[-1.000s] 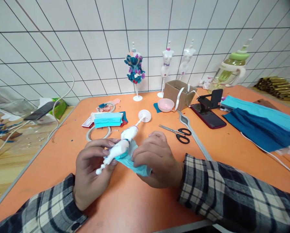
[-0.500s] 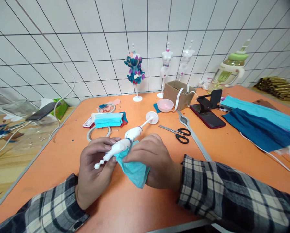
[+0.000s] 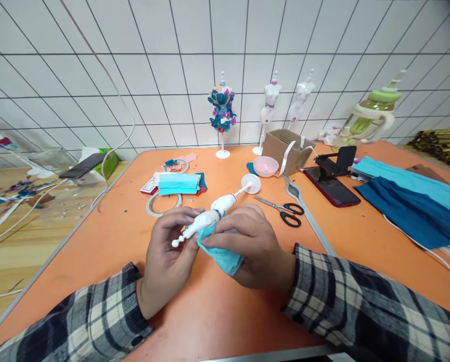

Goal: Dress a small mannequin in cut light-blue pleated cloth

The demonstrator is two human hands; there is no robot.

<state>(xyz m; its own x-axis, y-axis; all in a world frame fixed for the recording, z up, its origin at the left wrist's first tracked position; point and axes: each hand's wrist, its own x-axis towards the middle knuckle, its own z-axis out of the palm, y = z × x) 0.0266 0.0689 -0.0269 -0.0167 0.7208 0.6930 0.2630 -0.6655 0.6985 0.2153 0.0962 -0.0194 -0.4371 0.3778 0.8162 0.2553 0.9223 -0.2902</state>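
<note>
A small white doll mannequin (image 3: 223, 203) on a stand lies tilted over the orange table, its neck knob toward me and its round base (image 3: 251, 184) pointing away. My left hand (image 3: 172, 254) is closed around its upper body, fingers and thumb on either side. Light blue fabric (image 3: 222, 254) hangs against the mannequin's side. My right hand (image 3: 257, 246) pinches that fabric near the waist, where a dark band shows. Part of the fabric is hidden behind the right fingers.
Black-handled scissors (image 3: 285, 210) lie beyond my right hand. Folded blue cloth pieces (image 3: 178, 184) and tape rolls (image 3: 153, 210) lie ahead on the left. Farther back stand a decorated mannequin (image 3: 222, 113), a pink bowl (image 3: 265, 166) and a cardboard box (image 3: 285, 150). A phone (image 3: 332, 186) lies at right.
The view has shifted left, so everything appears farther right. Both hands keep their hold, and the blue fabric sits a little higher and more bunched against the mannequin.
</note>
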